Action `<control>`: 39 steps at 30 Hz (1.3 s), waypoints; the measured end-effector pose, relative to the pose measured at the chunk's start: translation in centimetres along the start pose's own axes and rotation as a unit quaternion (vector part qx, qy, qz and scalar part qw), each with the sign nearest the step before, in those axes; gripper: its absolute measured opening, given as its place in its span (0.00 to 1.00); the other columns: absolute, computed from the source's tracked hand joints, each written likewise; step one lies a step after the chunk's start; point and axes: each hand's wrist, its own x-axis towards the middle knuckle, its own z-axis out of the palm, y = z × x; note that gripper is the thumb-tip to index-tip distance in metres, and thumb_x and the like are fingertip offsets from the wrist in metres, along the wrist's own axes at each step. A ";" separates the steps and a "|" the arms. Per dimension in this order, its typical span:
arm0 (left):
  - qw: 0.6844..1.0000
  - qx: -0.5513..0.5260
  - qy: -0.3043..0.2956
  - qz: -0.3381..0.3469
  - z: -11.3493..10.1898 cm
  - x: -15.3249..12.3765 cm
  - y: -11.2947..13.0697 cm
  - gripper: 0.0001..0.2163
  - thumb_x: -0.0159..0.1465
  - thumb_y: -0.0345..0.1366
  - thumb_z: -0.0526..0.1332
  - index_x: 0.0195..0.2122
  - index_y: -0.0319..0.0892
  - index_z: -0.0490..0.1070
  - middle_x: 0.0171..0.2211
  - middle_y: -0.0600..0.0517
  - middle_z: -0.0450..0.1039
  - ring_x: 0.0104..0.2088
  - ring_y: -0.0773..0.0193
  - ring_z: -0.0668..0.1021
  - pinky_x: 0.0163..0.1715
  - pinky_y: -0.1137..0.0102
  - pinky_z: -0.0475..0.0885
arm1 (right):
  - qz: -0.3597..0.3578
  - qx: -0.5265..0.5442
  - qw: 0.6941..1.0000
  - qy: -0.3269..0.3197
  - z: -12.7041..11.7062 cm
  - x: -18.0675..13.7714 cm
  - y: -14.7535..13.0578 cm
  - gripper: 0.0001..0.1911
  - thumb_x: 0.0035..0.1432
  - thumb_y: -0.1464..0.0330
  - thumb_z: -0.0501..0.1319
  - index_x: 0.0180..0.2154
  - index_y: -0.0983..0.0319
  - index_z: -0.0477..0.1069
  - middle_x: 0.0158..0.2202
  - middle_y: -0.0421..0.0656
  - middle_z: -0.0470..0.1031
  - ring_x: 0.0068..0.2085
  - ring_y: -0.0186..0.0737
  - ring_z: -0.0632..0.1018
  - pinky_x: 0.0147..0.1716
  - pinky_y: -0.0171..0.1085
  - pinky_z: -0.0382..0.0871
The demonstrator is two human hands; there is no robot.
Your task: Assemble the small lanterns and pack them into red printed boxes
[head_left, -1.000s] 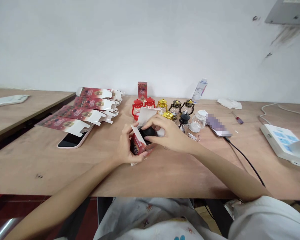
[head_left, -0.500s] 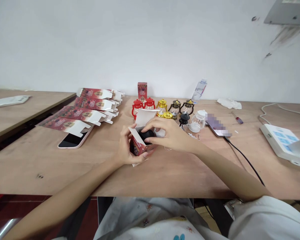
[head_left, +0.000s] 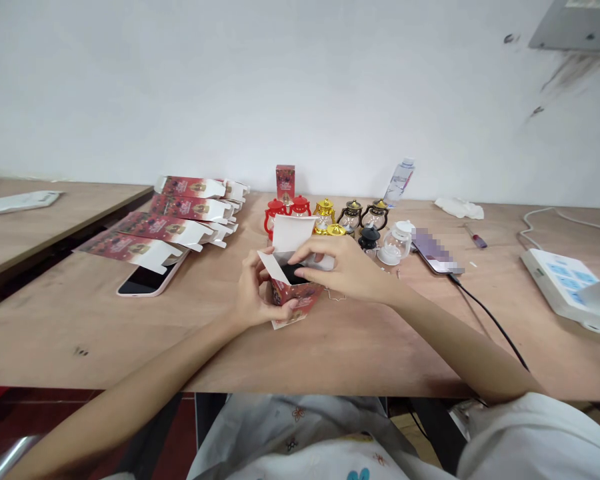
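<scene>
My left hand (head_left: 254, 293) is closed around the side of a small red printed box (head_left: 300, 298), whose white flaps stand up at the top. Inside the mouth of the box sits what looks like a black mini lantern (head_left: 295, 273); only its dark rounded end shows. My right hand (head_left: 335, 268) reaches over the box from the right, thumb and fingers gripping that black end. Behind the box stand several mini lanterns: red ones (head_left: 301, 206), gold ones (head_left: 325, 217), bronze ones (head_left: 350, 217), a black one (head_left: 369, 239) and a white one (head_left: 396, 243).
Flattened red boxes (head_left: 165, 227) lie at the left, partly over a phone (head_left: 143, 281). An upright red box (head_left: 285, 183) and a tilted bottle (head_left: 400, 181) stand near the wall. At the right are a cabled phone (head_left: 433, 250), a screwdriver (head_left: 477, 240) and a power strip (head_left: 565, 283).
The black lantern has sunk deeper into the box. The box has turned more upright and moved slightly right, its lower end now near the tabletop.
</scene>
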 end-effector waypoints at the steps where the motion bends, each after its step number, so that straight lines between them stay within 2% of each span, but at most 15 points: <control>1: 1.000 0.001 -0.001 -0.008 0.0 0.0 0.0 0.36 0.50 0.43 0.68 0.58 0.46 0.53 0.47 0.47 0.59 0.37 0.63 0.73 0.31 0.70 0.75 | -0.001 0.004 1.000 0.008 -0.1 0.0 0.0 0.09 0.54 0.77 0.58 0.34 0.62 0.74 0.35 0.41 0.78 0.37 0.35 0.76 0.39 0.35 0.67; 4: 1.000 0.006 -0.001 -0.022 0.2 -0.2 -0.1 0.37 0.50 0.45 0.67 0.58 0.47 0.53 0.47 0.47 0.59 0.38 0.62 0.73 0.30 0.69 0.75 | -0.013 0.011 0.998 0.056 -0.6 -0.1 0.2 0.18 0.50 0.83 0.50 0.32 0.62 0.73 0.35 0.40 0.77 0.40 0.35 0.76 0.42 0.37 0.67; 6: 1.000 0.017 0.014 -0.010 0.3 -0.1 -0.1 0.38 0.50 0.47 0.67 0.59 0.48 0.52 0.48 0.47 0.58 0.41 0.59 0.72 0.32 0.67 0.75 | -0.024 0.021 0.995 0.097 -0.9 -0.1 0.5 0.20 0.46 0.85 0.47 0.31 0.61 0.72 0.36 0.40 0.76 0.42 0.36 0.75 0.44 0.38 0.67; 8: 1.000 0.015 0.015 0.001 0.4 0.0 -0.1 0.41 0.49 0.46 0.67 0.61 0.51 0.47 0.49 0.47 0.57 0.44 0.57 0.71 0.33 0.65 0.76 | -0.031 0.045 0.990 0.132 -1.1 -0.1 1.0 0.20 0.45 0.85 0.48 0.32 0.60 0.71 0.37 0.40 0.74 0.44 0.36 0.74 0.45 0.39 0.67; 11: 0.999 -0.006 -0.033 -0.002 0.3 0.3 0.1 0.46 0.52 0.41 0.66 0.65 0.55 0.35 0.53 0.45 0.56 0.47 0.55 0.72 0.34 0.65 0.77 | -0.017 0.081 0.983 0.161 -0.9 0.1 1.6 0.18 0.47 0.82 0.53 0.37 0.59 0.69 0.41 0.41 0.71 0.46 0.37 0.73 0.47 0.41 0.68; 12: 0.999 -0.007 -0.052 -0.002 0.1 0.4 0.1 0.46 0.53 0.40 0.66 0.65 0.55 0.34 0.53 0.44 0.56 0.48 0.54 0.72 0.34 0.64 0.77 | -0.006 0.087 0.982 0.165 -0.7 0.1 1.7 0.18 0.47 0.80 0.56 0.40 0.59 0.68 0.44 0.42 0.70 0.47 0.38 0.72 0.48 0.41 0.68; 15: 0.996 0.016 -0.089 0.012 -0.4 0.5 0.2 0.43 0.53 0.41 0.65 0.66 0.53 0.40 0.54 0.42 0.58 0.51 0.50 0.69 0.36 0.60 0.77 | 0.034 0.091 0.983 0.156 -0.1 0.2 1.5 0.27 0.46 0.75 0.64 0.49 0.57 0.63 0.52 0.45 0.65 0.50 0.41 0.71 0.49 0.43 0.68; 19: 0.991 0.031 -0.132 0.012 -0.9 0.7 0.3 0.42 0.54 0.41 0.64 0.65 0.55 0.41 0.54 0.43 0.61 0.51 0.49 0.70 0.37 0.58 0.77 | 0.042 0.087 0.990 0.107 0.3 0.1 0.9 0.35 0.45 0.71 0.68 0.54 0.56 0.58 0.57 0.47 0.61 0.52 0.44 0.70 0.51 0.46 0.66; 21: 0.990 0.027 -0.137 0.012 -1.0 0.8 0.3 0.41 0.54 0.41 0.64 0.65 0.57 0.41 0.54 0.43 0.60 0.50 0.50 0.71 0.37 0.58 0.77 | 0.034 0.084 0.994 0.064 0.2 0.0 0.7 0.33 0.46 0.69 0.68 0.54 0.57 0.58 0.54 0.47 0.65 0.53 0.44 0.70 0.52 0.45 0.65; 23: 0.991 0.026 -0.132 0.019 -1.1 0.8 0.3 0.40 0.55 0.41 0.63 0.65 0.56 0.42 0.53 0.43 0.62 0.49 0.51 0.71 0.36 0.59 0.76 | 0.025 0.079 0.996 0.033 0.0 0.0 0.6 0.25 0.51 0.66 0.66 0.51 0.58 0.62 0.51 0.46 0.69 0.52 0.43 0.71 0.50 0.43 0.65; 25: 0.990 0.031 -0.132 0.030 -1.1 0.9 0.3 0.40 0.55 0.41 0.63 0.66 0.54 0.42 0.51 0.43 0.63 0.47 0.52 0.71 0.35 0.60 0.76 | 0.021 0.073 0.997 0.033 -0.1 0.0 0.6 0.15 0.58 0.64 0.60 0.47 0.59 0.65 0.48 0.45 0.71 0.48 0.40 0.73 0.47 0.40 0.66; 27: 0.989 0.038 -0.135 0.037 -1.1 1.0 0.3 0.41 0.55 0.41 0.63 0.66 0.52 0.41 0.50 0.43 0.62 0.46 0.53 0.71 0.36 0.60 0.75 | 0.027 0.067 0.996 0.054 0.0 0.0 0.6 0.11 0.62 0.65 0.55 0.44 0.60 0.68 0.45 0.44 0.72 0.43 0.37 0.73 0.42 0.36 0.66; 30: 0.988 0.041 -0.142 0.052 -1.1 1.2 0.5 0.39 0.57 0.40 0.62 0.66 0.49 0.41 0.49 0.43 0.62 0.45 0.55 0.70 0.37 0.61 0.74 | 0.037 0.061 0.994 0.081 0.0 0.1 0.6 0.09 0.63 0.65 0.53 0.40 0.61 0.69 0.38 0.41 0.73 0.37 0.34 0.72 0.36 0.33 0.64; 34: 0.980 0.039 -0.174 0.085 -1.0 1.5 0.9 0.31 0.60 0.42 0.58 0.64 0.45 0.51 0.48 0.43 0.61 0.46 0.55 0.70 0.43 0.58 0.72 | 0.064 0.058 0.990 0.109 -0.1 0.4 1.2 0.12 0.63 0.61 0.53 0.34 0.62 0.68 0.28 0.38 0.68 0.28 0.31 0.66 0.29 0.31 0.58; 39: 0.980 0.031 -0.180 0.081 -1.0 1.6 0.9 0.27 0.61 0.44 0.56 0.61 0.45 0.54 0.45 0.44 0.62 0.45 0.56 0.70 0.43 0.59 0.71 | 0.062 0.084 0.990 0.094 -0.5 0.6 2.0 0.14 0.63 0.59 0.53 0.34 0.62 0.68 0.29 0.38 0.67 0.29 0.31 0.65 0.28 0.32 0.57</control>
